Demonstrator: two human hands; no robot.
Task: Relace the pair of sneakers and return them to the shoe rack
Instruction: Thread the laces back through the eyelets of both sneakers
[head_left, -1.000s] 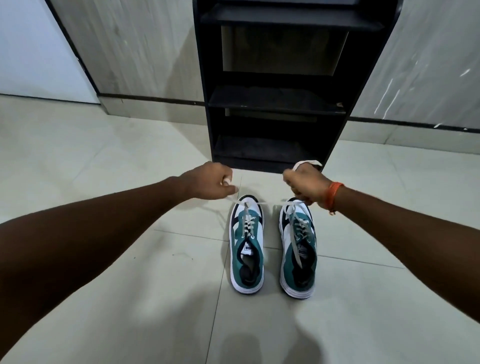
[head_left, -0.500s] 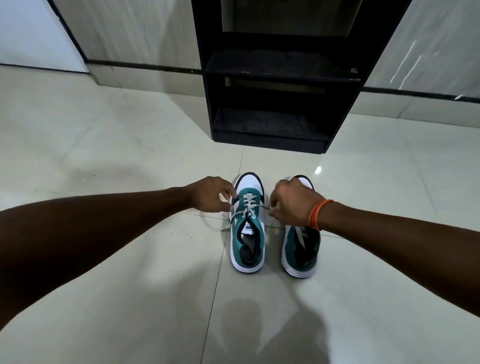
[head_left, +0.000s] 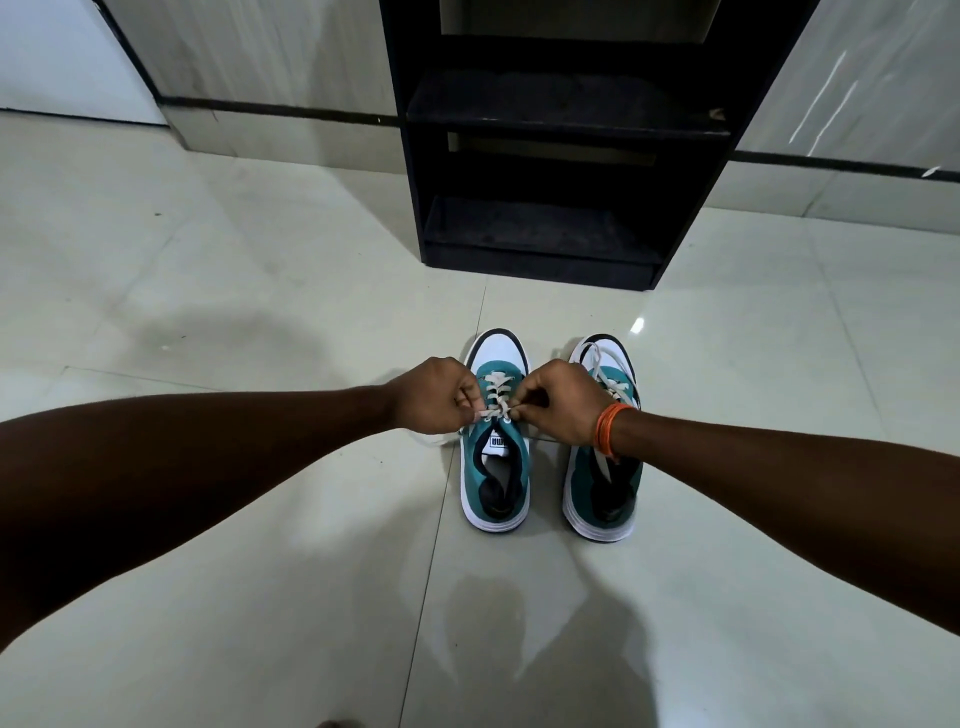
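Pinching the off-white flat lace (head_left: 497, 392) of the teal-and-white left sneaker (head_left: 496, 488), both hands are meeting over its upper eyelets. The left hand (head_left: 434, 397) is curling its fingers round the lace end on its own side, and the right hand (head_left: 563, 402) is gripping the other end between thumb and fingertips, just across the tongue. The lace is crossing the front of this shoe in several rows, and a short stretch of it is trailing onto the pale glossy tiled floor (head_left: 260, 312) under the left hand.

The matching right sneaker (head_left: 602, 488) is standing just beside the first, parallel to it, with its own loose lace (head_left: 602, 364) lying slack over the toe and running back into the shoe's opening. The right forearm is passing over it, and an orange thread wristband (head_left: 609, 431) is sitting on that wrist.

Both sneakers are resting upright on the floor with toes pointing at the black wooden shoe rack (head_left: 550, 156), which is standing against the wall, a little apart from them. The shelves in view are showing no shoes.
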